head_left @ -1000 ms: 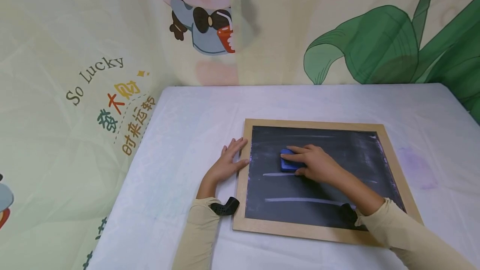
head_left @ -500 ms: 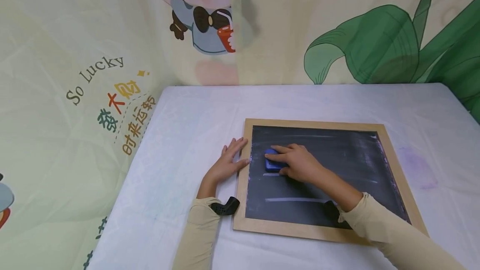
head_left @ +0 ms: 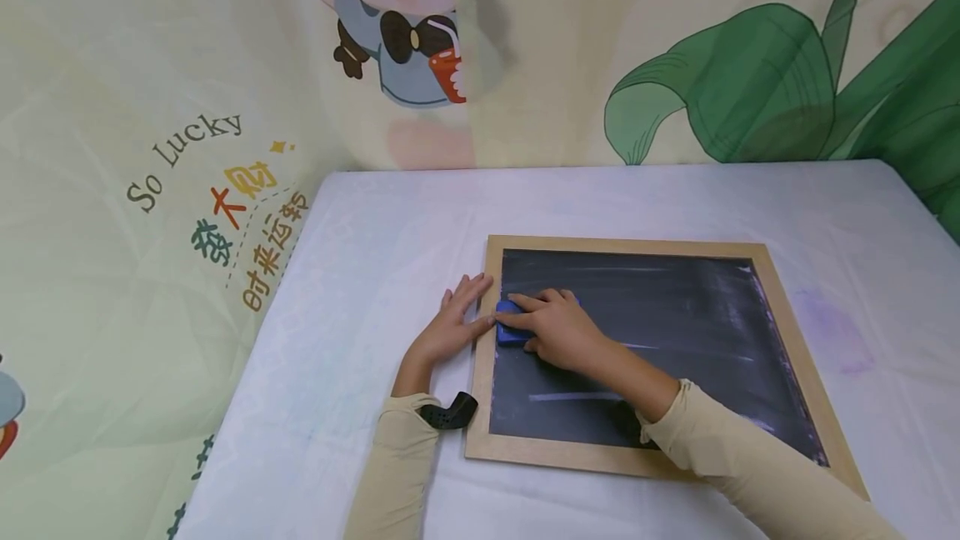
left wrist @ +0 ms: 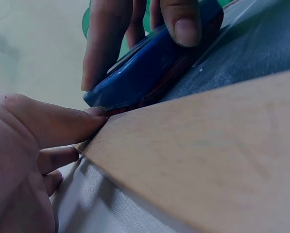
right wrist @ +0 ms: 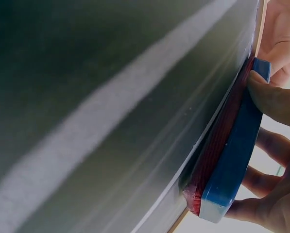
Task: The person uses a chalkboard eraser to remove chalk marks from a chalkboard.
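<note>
On your white cloth-covered tabletop (head_left: 375,257), well in from its far and left edges, lies a rectangular blackboard (head_left: 630,282) with a pale wooden frame (head_left: 562,455). Your left hand (head_left: 448,330) rests ungripping against the frame's left edge, fingers extended, while your right hand (head_left: 558,332) grasps a blue rectangular eraser (head_left: 512,337) with a dark red pad between thumb and fingers, at the blackboard's left edge; a pale chalk streak (head_left: 566,397) runs nearer the blackboard's lower edge.
</note>
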Motion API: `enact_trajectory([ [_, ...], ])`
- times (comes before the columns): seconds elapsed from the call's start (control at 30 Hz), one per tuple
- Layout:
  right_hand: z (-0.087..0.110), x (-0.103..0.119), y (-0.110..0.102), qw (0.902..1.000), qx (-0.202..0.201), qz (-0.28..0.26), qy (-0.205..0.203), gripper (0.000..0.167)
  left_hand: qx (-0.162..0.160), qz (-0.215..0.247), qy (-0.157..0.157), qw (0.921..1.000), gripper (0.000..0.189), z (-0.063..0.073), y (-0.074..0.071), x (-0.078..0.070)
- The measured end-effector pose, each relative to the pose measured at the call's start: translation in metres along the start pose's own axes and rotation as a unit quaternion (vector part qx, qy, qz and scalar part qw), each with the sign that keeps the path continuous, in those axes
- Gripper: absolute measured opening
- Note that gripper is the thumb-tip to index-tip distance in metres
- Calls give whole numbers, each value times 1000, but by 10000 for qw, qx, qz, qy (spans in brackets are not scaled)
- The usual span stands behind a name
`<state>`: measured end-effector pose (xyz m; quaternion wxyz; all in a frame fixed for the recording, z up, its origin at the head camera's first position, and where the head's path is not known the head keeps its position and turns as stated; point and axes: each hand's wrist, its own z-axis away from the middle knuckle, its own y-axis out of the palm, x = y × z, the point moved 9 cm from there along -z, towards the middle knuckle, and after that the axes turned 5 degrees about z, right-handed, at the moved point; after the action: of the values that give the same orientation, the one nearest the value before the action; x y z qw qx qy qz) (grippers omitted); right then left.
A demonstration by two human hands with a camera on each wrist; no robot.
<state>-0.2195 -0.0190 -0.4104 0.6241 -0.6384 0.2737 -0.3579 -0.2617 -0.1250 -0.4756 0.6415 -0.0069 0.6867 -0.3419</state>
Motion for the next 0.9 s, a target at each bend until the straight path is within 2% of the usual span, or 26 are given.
enact_trajectory([
  [0.3,2,3,0,9997,-200,148,-66,55,1,-38,188,9998,56,2,-1,-2],
  [0.5,7,1,0,9995,-258,63,-187,56,14,-22,173,9998,56,2,0,-1],
  [0.9,36,-18,2,9997,-178,-167,-88,56,-75,-102,95,9999,56,2,-2,0],
])
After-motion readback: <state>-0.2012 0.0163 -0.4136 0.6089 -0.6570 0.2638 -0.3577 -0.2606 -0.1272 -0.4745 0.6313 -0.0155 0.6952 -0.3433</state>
